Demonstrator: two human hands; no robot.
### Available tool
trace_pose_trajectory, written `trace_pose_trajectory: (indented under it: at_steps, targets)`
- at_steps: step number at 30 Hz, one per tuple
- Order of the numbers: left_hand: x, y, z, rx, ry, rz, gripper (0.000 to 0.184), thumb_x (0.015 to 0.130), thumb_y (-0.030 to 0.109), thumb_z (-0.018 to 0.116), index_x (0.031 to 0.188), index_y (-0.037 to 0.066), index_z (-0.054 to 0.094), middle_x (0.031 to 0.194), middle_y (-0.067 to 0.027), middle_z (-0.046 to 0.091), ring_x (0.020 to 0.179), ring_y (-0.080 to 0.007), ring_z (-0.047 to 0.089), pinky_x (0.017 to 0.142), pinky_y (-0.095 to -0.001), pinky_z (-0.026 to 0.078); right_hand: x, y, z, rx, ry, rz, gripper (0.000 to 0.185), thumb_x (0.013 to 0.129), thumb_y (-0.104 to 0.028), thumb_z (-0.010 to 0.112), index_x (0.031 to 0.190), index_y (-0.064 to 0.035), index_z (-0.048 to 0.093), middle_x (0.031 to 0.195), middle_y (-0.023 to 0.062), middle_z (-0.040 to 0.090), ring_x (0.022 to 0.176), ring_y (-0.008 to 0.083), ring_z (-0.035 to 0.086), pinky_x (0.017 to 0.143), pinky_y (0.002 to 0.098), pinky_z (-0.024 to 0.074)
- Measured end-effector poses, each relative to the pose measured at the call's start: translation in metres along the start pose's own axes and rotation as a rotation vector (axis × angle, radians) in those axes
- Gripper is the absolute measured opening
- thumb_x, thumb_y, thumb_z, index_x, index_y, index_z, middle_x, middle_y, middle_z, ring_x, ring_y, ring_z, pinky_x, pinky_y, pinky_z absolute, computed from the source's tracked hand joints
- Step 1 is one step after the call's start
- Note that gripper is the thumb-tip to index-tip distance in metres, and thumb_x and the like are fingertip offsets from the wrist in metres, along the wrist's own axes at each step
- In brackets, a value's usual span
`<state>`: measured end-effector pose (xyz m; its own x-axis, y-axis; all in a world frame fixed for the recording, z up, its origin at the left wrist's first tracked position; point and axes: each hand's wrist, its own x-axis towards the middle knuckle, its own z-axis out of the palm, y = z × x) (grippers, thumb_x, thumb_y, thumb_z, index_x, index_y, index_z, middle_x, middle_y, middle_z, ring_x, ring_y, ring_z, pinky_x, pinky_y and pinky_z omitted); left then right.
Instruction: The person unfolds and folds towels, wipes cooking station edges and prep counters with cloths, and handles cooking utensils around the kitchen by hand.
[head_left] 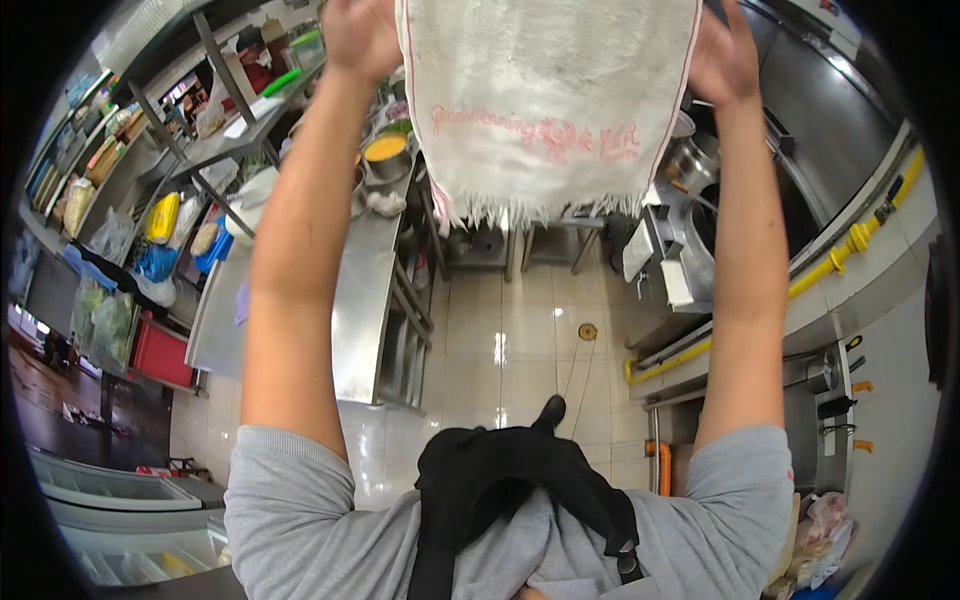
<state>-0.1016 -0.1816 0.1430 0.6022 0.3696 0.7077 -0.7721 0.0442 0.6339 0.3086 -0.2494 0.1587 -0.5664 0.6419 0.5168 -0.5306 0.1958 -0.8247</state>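
Note:
A white towel (550, 75) with thin red side stripes, faded red lettering and a fringed lower edge hangs spread out in front of me at the top of the head view. My left hand (360, 42) grips its left side, with the fingertips partly hidden by the cloth and the frame edge. At the opposite side, my right hand (727, 58) holds the towel too, its fingers partly behind the cloth. Both arms are raised and stretched forward. The towel's upper edge lies outside the view.
To the left stands a steel worktable (362, 310) with a pot of yellow liquid (386, 150) farther along it. A stove counter (680, 240) with pots and a yellow gas pipe (835, 262) runs along the right. Between them lies a shiny tiled floor (500, 330).

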Motion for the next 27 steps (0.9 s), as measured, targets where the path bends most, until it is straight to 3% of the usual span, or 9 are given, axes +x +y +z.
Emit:
trace_pose_trajectory:
  at_steps: [2, 3, 4, 6, 9, 15, 17, 20, 27]
  targets:
    - [-0.093, -0.063, -0.007, -0.187, 0.19, -0.21, 0.087, 0.097, 0.065, 0.045, 0.146, -0.007, 0.04, 0.141, -0.0221, 0.054, 0.127, -0.0346, 0.056, 0.106, -0.0538, 0.045, -0.066, 0.101, 0.029, 0.173, 0.324, 0.005, 0.108, 0.086, -0.083, 0.043, 0.152, 0.0024, 0.032, 0.151, 0.0223, 0.043, 0.14, 0.0377, 0.041, 0.117, 0.0543, 0.0296]
    - [-0.14, -0.099, -0.001, -0.173, 0.176, -0.219, 0.102, 0.094, 0.077, 0.025, 0.149, -0.008, 0.035, 0.152, -0.0241, 0.041, 0.139, -0.0358, 0.044, 0.114, -0.0532, 0.036, -0.105, 0.158, 0.027, 0.401, 0.014, 0.036, 0.099, 0.089, -0.073, 0.052, 0.151, 0.0026, 0.034, 0.153, 0.0214, 0.042, 0.142, 0.0352, 0.039, 0.117, 0.0525, 0.0305]
    - [-0.188, -0.129, 0.007, -0.265, 0.344, -0.217, 0.082, 0.099, 0.059, 0.047, 0.145, -0.009, 0.04, 0.145, -0.0236, 0.05, 0.132, -0.0336, 0.052, 0.111, -0.0491, 0.042, -0.145, 0.209, 0.049, 0.006, 0.514, 0.065, 0.084, 0.093, -0.052, 0.063, 0.149, 0.0033, 0.035, 0.15, 0.0205, 0.045, 0.139, 0.0325, 0.044, 0.115, 0.0502, 0.0346]
    - [-0.246, -0.162, 0.046, -0.01, 0.748, -0.4, 0.049, 0.087, -0.001, 0.069, 0.133, -0.006, 0.053, 0.123, -0.016, 0.066, 0.113, -0.0236, 0.065, 0.1, -0.0384, 0.052, -0.202, 0.258, 0.083, 0.16, 0.58, 0.23, 0.055, 0.096, -0.021, 0.062, 0.139, 0.0097, 0.046, 0.135, 0.0222, 0.058, 0.124, 0.0314, 0.059, 0.109, 0.0459, 0.0437]
    - [-0.303, -0.185, 0.045, -0.085, 0.843, -0.545, 0.046, 0.088, -0.002, 0.065, 0.132, -0.006, 0.053, 0.123, -0.0161, 0.065, 0.114, -0.0238, 0.065, 0.1, -0.0388, 0.052, -0.235, 0.279, 0.102, 0.635, 0.738, 0.452, 0.045, 0.095, -0.007, 0.057, 0.135, 0.0112, 0.048, 0.129, 0.0211, 0.062, 0.122, 0.0308, 0.061, 0.105, 0.0436, 0.0474]
    - [-0.288, -0.141, 0.057, 0.141, 0.783, -0.351, 0.041, 0.083, -0.012, 0.064, 0.123, -0.005, 0.061, 0.12, -0.0171, 0.067, 0.111, -0.0259, 0.067, 0.097, -0.0391, 0.053, -0.217, 0.214, 0.123, -0.082, 0.698, 0.27, 0.041, 0.09, 0.002, 0.065, 0.129, 0.0061, 0.057, 0.124, 0.0152, 0.066, 0.113, 0.0223, 0.064, 0.1, 0.0364, 0.0482]
    - [-0.285, -0.106, 0.049, 0.846, 0.317, -0.175, 0.029, 0.083, -0.008, 0.067, 0.112, -0.007, 0.07, 0.124, -0.023, 0.066, 0.109, -0.0281, 0.068, 0.095, -0.0384, 0.053, -0.239, 0.183, 0.078, -0.653, 0.413, 0.158, 0.027, 0.086, 0.005, 0.065, 0.113, 0.0066, 0.066, 0.115, 0.0162, 0.068, 0.101, 0.0215, 0.067, 0.09, 0.0326, 0.0515]
    - [-0.217, -0.083, 0.058, 0.985, 0.002, -0.132, 0.024, 0.084, 0.002, 0.065, 0.105, 0.0, 0.077, 0.123, -0.0303, 0.065, 0.105, -0.0341, 0.07, 0.09, -0.0375, 0.056, -0.185, 0.143, 0.094, -0.737, 0.367, 0.045, 0.023, 0.081, 0.01, 0.063, 0.1, 0.0028, 0.073, 0.108, 0.0183, 0.07, 0.094, 0.0214, 0.067, 0.083, 0.0305, 0.0525]
    - [-0.166, -0.066, 0.036, 1.334, 0.071, 0.045, 0.035, 0.075, -0.012, 0.057, 0.096, 0.005, 0.079, 0.101, -0.0125, 0.072, 0.094, -0.0221, 0.069, 0.085, -0.0287, 0.053, -0.137, 0.096, 0.072, -1.039, 0.296, -0.137, 0.022, 0.088, 0.004, 0.063, 0.107, 0.0039, 0.073, 0.114, 0.0167, 0.07, 0.103, 0.0221, 0.068, 0.092, 0.0321, 0.054]
